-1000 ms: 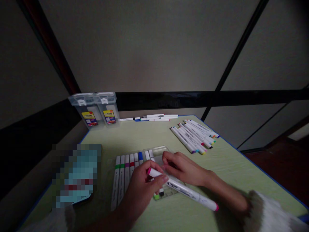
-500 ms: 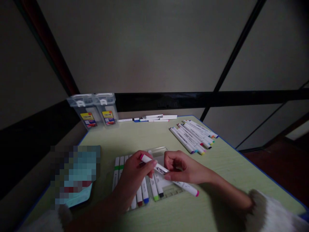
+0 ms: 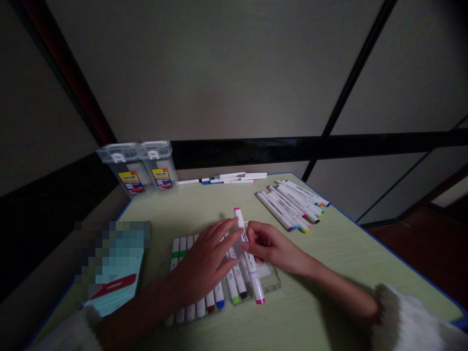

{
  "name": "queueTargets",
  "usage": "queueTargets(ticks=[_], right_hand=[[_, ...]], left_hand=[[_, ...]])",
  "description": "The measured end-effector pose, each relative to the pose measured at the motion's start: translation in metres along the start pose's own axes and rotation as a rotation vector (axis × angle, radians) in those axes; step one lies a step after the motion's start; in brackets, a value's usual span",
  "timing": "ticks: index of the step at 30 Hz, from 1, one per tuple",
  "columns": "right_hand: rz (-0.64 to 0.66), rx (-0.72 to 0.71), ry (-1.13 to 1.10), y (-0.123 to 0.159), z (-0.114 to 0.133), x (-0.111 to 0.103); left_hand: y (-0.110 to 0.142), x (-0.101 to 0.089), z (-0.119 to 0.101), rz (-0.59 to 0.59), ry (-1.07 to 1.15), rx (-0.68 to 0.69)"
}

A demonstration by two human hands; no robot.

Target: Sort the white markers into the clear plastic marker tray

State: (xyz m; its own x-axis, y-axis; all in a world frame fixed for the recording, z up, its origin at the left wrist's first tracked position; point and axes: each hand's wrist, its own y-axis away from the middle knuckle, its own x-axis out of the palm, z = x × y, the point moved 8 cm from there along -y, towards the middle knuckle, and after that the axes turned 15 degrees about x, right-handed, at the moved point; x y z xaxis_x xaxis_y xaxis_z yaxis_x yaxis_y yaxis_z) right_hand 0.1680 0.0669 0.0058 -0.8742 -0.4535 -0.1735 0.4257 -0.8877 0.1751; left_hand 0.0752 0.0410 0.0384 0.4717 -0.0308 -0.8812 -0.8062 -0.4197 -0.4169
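one pink-ended marker (image 3: 250,263) is pinched mid-barrel in your right hand (image 3: 269,246), grip closed, likely for balance; your left hand (image 3: 204,261), grip loosely spread beside it, clasps nothing.

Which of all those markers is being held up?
The white marker with pink at both ends, in the right hand; the other markers in view lie in the clear tray or on the table.
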Motion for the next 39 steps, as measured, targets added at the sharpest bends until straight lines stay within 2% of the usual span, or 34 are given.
queueTargets(ticks=[6,11,17,29,34,39], right_hand=[[-0.022,-0.022,0.173,-0.001,-0.001,0.007],[-0.116,-0.074,0.354,0.000,0.004,0.003],[-0.137,-0.116,0.493,0.002,0.008,0.008],[-0.109,-0.200,0.703,0.009,0.018,0.010],[-0.071,-0.184,0.728,0.007,0.014,0.014],[-0.105,-0.177,0.742,0.006,0.013,0.013]], left_hand=[[0.003,0.013,0.004,0.113,-0.069,0.051],[0.005,0.017,0.009,0.104,-0.047,0.014],[0.007,0.020,0.011,0.114,-0.035,-0.005],[0.006,0.021,0.010,0.143,-0.057,0.015],[0.007,0.022,0.011,0.151,-0.062,0.015],[0.006,0.024,0.013,0.165,-0.077,0.010]])
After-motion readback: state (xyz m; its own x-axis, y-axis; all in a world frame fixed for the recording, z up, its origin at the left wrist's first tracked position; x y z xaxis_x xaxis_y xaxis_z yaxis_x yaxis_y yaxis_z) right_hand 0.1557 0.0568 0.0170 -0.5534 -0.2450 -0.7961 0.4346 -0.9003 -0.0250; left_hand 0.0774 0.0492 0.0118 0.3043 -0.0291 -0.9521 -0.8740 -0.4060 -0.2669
